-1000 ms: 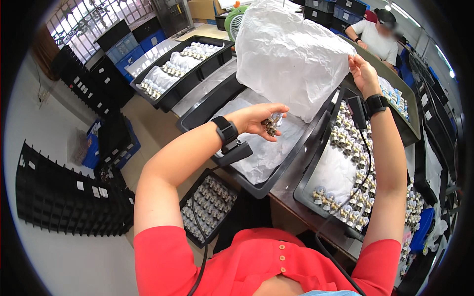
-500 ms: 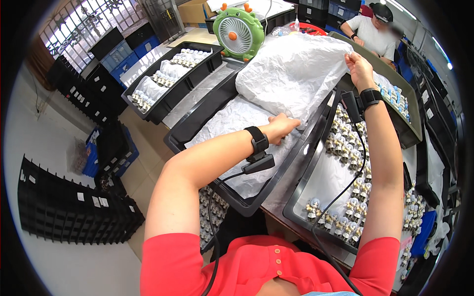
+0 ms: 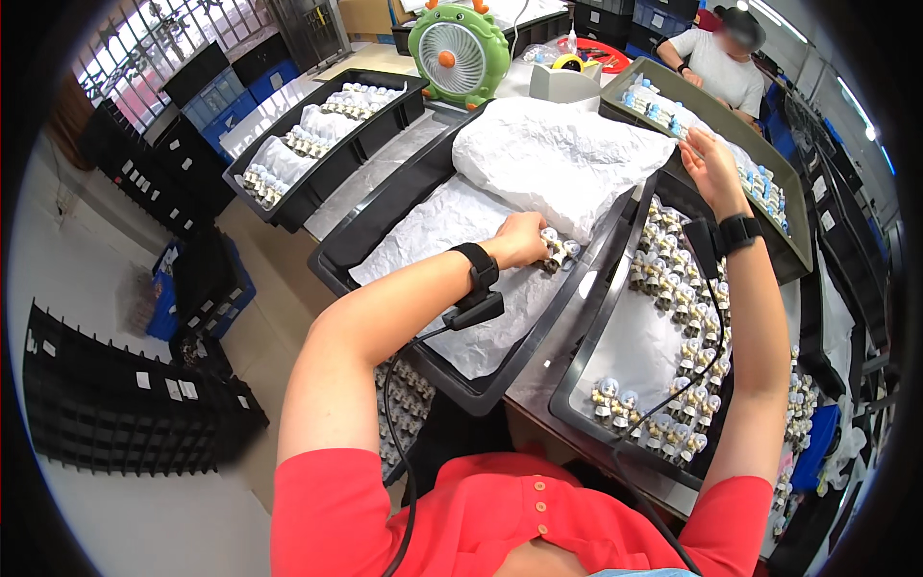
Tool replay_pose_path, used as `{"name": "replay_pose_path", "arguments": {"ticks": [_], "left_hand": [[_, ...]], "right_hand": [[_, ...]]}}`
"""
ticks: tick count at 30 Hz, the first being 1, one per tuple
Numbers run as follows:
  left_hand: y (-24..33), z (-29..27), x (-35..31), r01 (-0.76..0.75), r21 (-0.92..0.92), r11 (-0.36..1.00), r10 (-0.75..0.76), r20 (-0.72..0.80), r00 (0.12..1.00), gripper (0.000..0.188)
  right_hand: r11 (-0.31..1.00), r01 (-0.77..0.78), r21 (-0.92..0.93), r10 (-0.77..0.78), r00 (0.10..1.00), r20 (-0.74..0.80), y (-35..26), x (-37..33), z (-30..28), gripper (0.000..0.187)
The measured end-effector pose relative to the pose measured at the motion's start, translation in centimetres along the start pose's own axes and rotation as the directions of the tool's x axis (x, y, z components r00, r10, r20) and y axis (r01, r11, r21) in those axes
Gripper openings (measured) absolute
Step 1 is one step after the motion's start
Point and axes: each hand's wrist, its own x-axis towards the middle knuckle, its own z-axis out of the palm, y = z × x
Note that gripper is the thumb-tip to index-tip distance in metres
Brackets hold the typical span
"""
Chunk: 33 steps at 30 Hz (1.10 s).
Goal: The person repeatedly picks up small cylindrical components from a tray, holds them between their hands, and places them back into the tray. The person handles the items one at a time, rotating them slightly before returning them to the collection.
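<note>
My left hand (image 3: pixel 520 240) is inside the middle black tray (image 3: pixel 486 396), its fingers bent in against a short row of small figurines (image 3: pixel 560 252) with pale hair. The fingers close on the figurine at the row's left end, though the hand partly hides it. Crumpled white tissue paper (image 3: pixel 548 154) lies folded back over the tray's far half, and more white sheet (image 3: pixel 433 240) lines its near half. My right hand (image 3: pixel 711 165) hangs in the air just beyond the paper's right edge, with fingers stretched and holding nothing.
A black tray (image 3: pixel 569 399) at right holds many figurines on white paper. Another filled tray (image 3: pixel 306 207) stands at left, and an olive tray (image 3: pixel 793 255) far right. Beyond are a green fan (image 3: pixel 461 58), a tape dispenser (image 3: pixel 567 82) and a seated person (image 3: pixel 721 58). Cables trail from both wrists.
The tissue paper's raised right corner has dropped, and my right hand has let it go and moved slightly right and down. My left hand has shifted left, and figurines now show beside it.
</note>
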Motion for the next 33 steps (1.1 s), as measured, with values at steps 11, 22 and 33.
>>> {"name": "replay_pose_path", "arguments": {"ticks": [11,22,33], "left_hand": [[-0.2,-0.1,-0.4,-0.206,0.099,0.974,0.197,0.089,0.976,0.081],[0.3,0.7,0.1,-0.237,0.159,0.959,0.238,0.014,0.971,0.081],[-1.0,-0.4,0.5,-0.403,0.301,0.864,0.431,-0.032,0.902,0.062]], "right_hand": [[0.987,-0.1,-0.121,0.126,0.967,0.222,-2.2,-12.1,-1.5,0.029],[0.969,-0.139,-0.204,0.2,0.925,0.323,-2.8,-19.0,-1.2,0.025],[0.789,0.056,-0.611,0.36,0.765,0.535,0.7,-22.4,-1.7,0.028]]}}
